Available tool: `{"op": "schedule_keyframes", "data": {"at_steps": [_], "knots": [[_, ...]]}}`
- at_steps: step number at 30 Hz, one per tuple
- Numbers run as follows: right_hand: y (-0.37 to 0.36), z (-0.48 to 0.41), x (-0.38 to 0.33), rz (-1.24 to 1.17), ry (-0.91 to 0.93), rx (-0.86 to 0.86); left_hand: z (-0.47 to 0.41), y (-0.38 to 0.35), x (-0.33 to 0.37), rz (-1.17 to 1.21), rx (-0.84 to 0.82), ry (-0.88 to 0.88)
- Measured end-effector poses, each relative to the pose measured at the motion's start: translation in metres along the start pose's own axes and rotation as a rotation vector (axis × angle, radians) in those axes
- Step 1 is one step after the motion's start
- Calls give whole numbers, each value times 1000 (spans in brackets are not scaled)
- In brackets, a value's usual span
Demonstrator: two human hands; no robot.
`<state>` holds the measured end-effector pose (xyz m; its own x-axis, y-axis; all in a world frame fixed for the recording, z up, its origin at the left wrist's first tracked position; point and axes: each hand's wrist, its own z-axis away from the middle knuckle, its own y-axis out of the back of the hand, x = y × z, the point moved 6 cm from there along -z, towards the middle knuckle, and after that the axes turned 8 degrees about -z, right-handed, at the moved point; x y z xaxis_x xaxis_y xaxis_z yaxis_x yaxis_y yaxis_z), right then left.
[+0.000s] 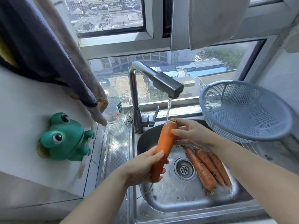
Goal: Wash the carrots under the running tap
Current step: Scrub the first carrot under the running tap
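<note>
Both hands are gripping one large carrot (164, 147) over the sink (163, 206): the left hand (145, 167) is wrapping around its lower, tapering end, thumb lying across the front, while the right hand (192, 135) is closing on the thick crown end, fingers curled behind and thumb pressing the side. Water from the tap (166, 85) is falling in a thin stream (168, 109) and striking the carrot just below its stubby top. Three more carrots (208, 168), looking duller and soil-dusted, are lying side by side in the basin to the right of the drain (184, 168), waiting their turn. A blue colander (244, 110) is sitting just beside the sink on the right, probably meant for the rinsed ones. On the worktop to the left, a plastic bottle (113, 110) is standing near the tap base, and a green frog holder (64, 138) is clinging to the wall. The carrot is looking stiff and fairly heavy, so it should not be bending, but its wet skin is likely getting slippery; holding it at both ends, as now, is leaving the middle free for rubbing and turning under the stream.
</note>
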<state>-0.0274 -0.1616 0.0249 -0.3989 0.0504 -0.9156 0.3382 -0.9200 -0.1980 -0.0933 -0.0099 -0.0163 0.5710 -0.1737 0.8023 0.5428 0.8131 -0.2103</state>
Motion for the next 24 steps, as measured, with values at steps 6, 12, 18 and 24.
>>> {"op": "schedule_keyframes", "data": {"at_steps": [6,12,18,24], "knots": [[1,3,-2,-36,33,49,-1,-2,4,-73,37,-32],[-3,5,-4,-72,3,2,1,-1,3,-87,53,-26],[-2,-2,-4,6,44,115,0,2,10,-157,96,-53],[-7,2,-9,-125,-35,-61,8,3,4,-57,65,-41]]}}
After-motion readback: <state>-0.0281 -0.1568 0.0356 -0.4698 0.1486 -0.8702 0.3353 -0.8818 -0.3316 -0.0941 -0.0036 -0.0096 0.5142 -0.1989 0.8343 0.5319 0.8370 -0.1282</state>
